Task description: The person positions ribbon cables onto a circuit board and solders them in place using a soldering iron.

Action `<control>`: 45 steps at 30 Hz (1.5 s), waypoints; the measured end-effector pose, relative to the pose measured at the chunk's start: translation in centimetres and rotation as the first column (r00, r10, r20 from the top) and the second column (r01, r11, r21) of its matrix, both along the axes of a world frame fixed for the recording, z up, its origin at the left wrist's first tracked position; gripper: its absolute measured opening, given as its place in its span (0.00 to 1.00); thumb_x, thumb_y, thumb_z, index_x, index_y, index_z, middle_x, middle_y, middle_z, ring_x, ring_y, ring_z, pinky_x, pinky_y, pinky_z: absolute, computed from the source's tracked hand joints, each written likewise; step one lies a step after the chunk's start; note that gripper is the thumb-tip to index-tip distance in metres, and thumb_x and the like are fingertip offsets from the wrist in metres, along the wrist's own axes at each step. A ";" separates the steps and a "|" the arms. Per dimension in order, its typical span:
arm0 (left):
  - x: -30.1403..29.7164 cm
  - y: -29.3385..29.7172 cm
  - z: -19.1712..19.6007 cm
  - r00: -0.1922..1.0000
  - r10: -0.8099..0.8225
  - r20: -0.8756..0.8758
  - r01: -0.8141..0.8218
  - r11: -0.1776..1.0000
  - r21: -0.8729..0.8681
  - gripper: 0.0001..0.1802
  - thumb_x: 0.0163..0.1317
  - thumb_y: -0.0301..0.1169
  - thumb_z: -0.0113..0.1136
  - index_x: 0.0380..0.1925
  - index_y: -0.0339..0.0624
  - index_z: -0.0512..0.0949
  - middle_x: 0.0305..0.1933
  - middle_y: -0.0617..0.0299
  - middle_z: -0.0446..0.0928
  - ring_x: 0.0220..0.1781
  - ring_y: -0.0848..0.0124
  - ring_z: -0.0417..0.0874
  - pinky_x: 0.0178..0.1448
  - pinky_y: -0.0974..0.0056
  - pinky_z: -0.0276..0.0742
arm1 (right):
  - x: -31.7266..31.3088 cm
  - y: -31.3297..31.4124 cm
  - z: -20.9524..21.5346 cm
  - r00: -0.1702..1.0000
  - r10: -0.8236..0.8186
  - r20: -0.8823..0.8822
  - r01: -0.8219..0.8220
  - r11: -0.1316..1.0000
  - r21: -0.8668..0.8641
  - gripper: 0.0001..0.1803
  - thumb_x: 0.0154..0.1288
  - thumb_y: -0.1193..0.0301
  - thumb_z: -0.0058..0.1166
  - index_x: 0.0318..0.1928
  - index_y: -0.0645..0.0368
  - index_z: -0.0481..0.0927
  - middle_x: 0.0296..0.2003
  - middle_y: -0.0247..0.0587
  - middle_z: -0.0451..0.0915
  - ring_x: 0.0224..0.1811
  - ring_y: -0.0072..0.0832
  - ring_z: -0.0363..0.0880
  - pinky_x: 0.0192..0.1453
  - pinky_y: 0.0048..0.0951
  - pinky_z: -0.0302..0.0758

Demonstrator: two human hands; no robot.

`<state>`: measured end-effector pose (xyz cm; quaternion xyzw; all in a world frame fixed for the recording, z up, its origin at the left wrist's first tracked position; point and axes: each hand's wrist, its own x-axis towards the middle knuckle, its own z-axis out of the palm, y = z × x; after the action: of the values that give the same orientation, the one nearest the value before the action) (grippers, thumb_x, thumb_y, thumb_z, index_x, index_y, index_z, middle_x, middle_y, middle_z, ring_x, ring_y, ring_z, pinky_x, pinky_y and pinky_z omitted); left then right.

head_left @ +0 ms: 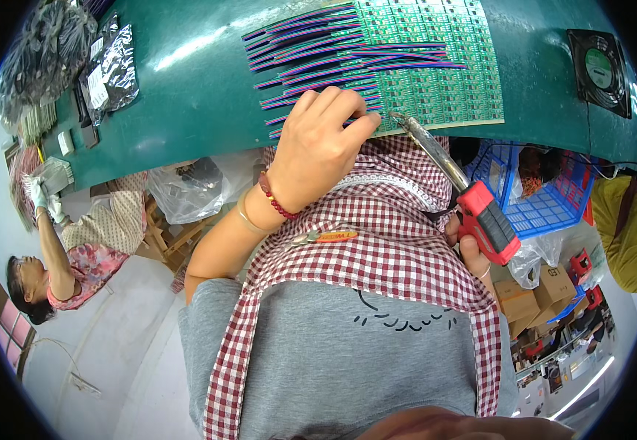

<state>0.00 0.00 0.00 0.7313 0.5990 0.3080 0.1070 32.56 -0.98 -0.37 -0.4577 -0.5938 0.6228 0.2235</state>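
Note:
A sheet of small green circuit boards [443, 95] lies on the green table. Rows of thin multicoloured ribbon cables [304, 62] reach leftward from its left side, and a few lie across the boards. At the near-left corner of the sheet, my left hand [322, 136] is closed, fingers curled in a pinch at a ribbon cable; the fingers hide most of the grip. In my right hand [471, 253] is a red and black soldering gun [486, 224]. Its metal tip is at the near edge of the sheet, just right of my left fingertips.
A black fan [599, 72] stands at the table's right. Bagged cable bundles [39, 59] and a silvery bag [113, 73] lie far left. A gloved co-worker [87, 271] handles wires there. A blue crate [546, 202] sits below the table's edge, near cardboard boxes [542, 293].

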 end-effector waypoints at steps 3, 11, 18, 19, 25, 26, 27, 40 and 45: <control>-0.1 0.0 0.0 1.000 0.000 -0.003 0.000 1.000 -0.004 0.10 0.47 0.20 0.65 0.32 0.43 0.81 0.31 0.64 0.75 0.33 0.67 0.76 0.36 0.62 0.67 | 0.1 0.1 0.0 0.998 0.029 0.057 -0.031 0.999 0.034 0.25 0.62 0.50 0.61 0.34 0.65 0.82 0.26 0.39 0.81 0.26 0.29 0.80 0.31 0.27 0.74; -0.2 0.1 0.0 1.000 0.001 -0.013 -0.001 1.000 -0.003 0.10 0.47 0.20 0.64 0.32 0.44 0.81 0.32 0.65 0.75 0.34 0.67 0.77 0.37 0.62 0.68 | -0.7 0.1 0.4 0.999 0.002 0.048 0.000 1.000 -0.025 0.27 0.61 0.49 0.61 0.32 0.66 0.82 0.26 0.39 0.80 0.27 0.27 0.79 0.31 0.27 0.74; -0.2 0.0 0.1 1.000 0.008 -0.005 -0.008 1.000 0.001 0.11 0.47 0.21 0.64 0.32 0.45 0.82 0.31 0.65 0.75 0.33 0.67 0.77 0.37 0.61 0.68 | 0.9 -0.5 -0.3 0.990 0.135 0.027 -0.133 0.989 -0.066 0.29 0.66 0.49 0.53 0.50 0.66 0.73 0.31 0.33 0.74 0.27 0.20 0.65 0.31 0.25 0.60; -0.2 0.0 0.1 1.000 0.009 -0.006 -0.009 1.000 -0.001 0.11 0.47 0.21 0.64 0.32 0.45 0.82 0.31 0.65 0.75 0.33 0.67 0.77 0.37 0.61 0.68 | 0.2 -0.4 -0.1 0.997 0.070 0.027 -0.069 0.996 -0.048 0.27 0.63 0.50 0.58 0.41 0.65 0.77 0.29 0.36 0.77 0.27 0.24 0.72 0.31 0.26 0.67; -0.1 -0.1 0.0 0.999 0.032 -0.004 -0.032 0.999 -0.002 0.10 0.46 0.21 0.64 0.31 0.45 0.82 0.31 0.66 0.76 0.33 0.67 0.76 0.37 0.62 0.67 | 0.4 -0.4 -0.5 0.997 0.032 0.076 -0.032 0.999 -0.002 0.24 0.59 0.52 0.63 0.32 0.65 0.81 0.27 0.38 0.80 0.26 0.27 0.78 0.31 0.27 0.74; -0.1 -0.1 0.0 0.999 0.038 -0.009 -0.038 0.999 0.000 0.10 0.46 0.21 0.64 0.31 0.45 0.82 0.31 0.66 0.76 0.33 0.67 0.76 0.37 0.62 0.67 | 0.6 -0.4 -0.5 0.995 0.046 0.083 -0.046 0.999 -0.005 0.23 0.59 0.53 0.64 0.33 0.65 0.82 0.27 0.38 0.80 0.26 0.27 0.78 0.32 0.27 0.74; 0.0 -0.1 0.0 0.999 0.037 -0.010 -0.037 0.999 0.000 0.10 0.46 0.21 0.64 0.31 0.45 0.82 0.31 0.66 0.76 0.33 0.67 0.76 0.37 0.62 0.67 | 0.6 -0.4 -0.4 0.996 0.045 0.082 -0.045 0.999 -0.005 0.23 0.59 0.53 0.64 0.33 0.65 0.82 0.27 0.38 0.80 0.26 0.27 0.78 0.32 0.27 0.74; 0.2 -0.2 0.0 0.998 0.048 -0.045 -0.047 0.999 0.013 0.10 0.47 0.22 0.65 0.31 0.47 0.82 0.31 0.67 0.76 0.33 0.68 0.76 0.38 0.62 0.65 | 1.3 -0.6 -0.9 0.995 0.099 0.026 -0.098 0.995 -0.024 0.38 0.65 0.46 0.54 0.56 0.72 0.68 0.25 0.37 0.73 0.25 0.23 0.68 0.30 0.26 0.64; 0.2 -0.2 0.6 0.994 0.044 -0.095 -0.045 0.999 -0.010 0.09 0.48 0.23 0.65 0.32 0.47 0.82 0.31 0.68 0.75 0.34 0.69 0.76 0.39 0.61 0.64 | -0.9 0.4 1.0 0.999 -0.038 -0.034 0.035 0.997 -0.066 0.27 0.61 0.49 0.61 0.32 0.67 0.80 0.23 0.38 0.79 0.25 0.24 0.76 0.29 0.26 0.72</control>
<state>0.22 -0.15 0.57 0.7309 0.6215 0.2716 0.0760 31.68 -0.55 0.63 -0.4644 -0.5605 0.6459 0.2302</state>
